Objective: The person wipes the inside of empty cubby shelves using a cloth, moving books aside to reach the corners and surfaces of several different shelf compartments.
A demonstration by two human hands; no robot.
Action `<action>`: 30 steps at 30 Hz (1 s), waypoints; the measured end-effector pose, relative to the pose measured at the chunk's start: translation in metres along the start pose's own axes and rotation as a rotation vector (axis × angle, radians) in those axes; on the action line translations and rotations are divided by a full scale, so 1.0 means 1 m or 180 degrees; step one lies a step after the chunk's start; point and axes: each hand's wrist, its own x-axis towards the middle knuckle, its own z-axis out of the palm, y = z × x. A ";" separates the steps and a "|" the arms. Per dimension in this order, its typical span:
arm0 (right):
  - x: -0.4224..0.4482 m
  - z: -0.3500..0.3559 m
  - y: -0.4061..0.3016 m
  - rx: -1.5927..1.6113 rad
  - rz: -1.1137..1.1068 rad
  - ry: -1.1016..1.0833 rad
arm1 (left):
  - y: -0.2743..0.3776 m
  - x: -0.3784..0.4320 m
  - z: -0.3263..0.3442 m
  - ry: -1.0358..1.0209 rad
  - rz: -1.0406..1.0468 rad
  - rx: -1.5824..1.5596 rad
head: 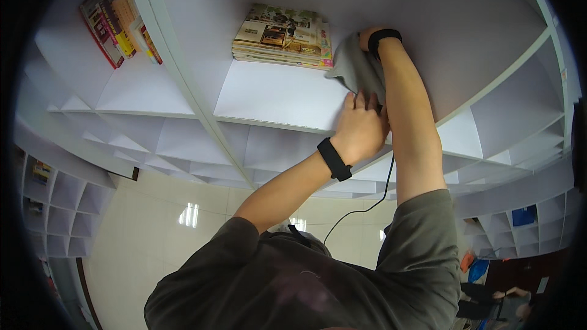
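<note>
My right hand (368, 39) reaches deep into a white shelf compartment (284, 94), at a grey cloth (357, 66); its fingers are mostly hidden behind the wrist and the cloth. My left hand (361, 128) lies at the compartment's front edge, fingers extended and touching the lower end of the cloth. It is not plain whether they grip it. Just left of the cloth lies a flat stack of magazines (279, 39). Both wrists wear black straps, and a black cable hangs below my hands.
Books (114, 23) lean in the compartment to the left, behind an upright divider (176, 59). More white shelving (69, 188) stands at the far left and far right. At the lower right another person (513, 302) is near some coloured bags (478, 269).
</note>
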 end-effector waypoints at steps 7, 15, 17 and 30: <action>0.026 0.003 -0.002 -0.0152 -0.0487 0.0437 | 0.012 0.015 0.022 0.0395 -0.0024 0.0194; 0.016 0.011 -0.016 -0.0375 -0.0818 0.0705 | 0.009 0.018 0.034 0.0609 -0.0059 0.0148; 0.016 0.016 -0.013 0.0016 -0.0588 0.1026 | 0.010 0.018 0.031 0.0615 0.0027 0.0119; -0.046 0.005 -0.006 0.0284 0.0063 -0.0213 | -0.025 -0.014 -0.018 0.0461 0.0261 -0.0306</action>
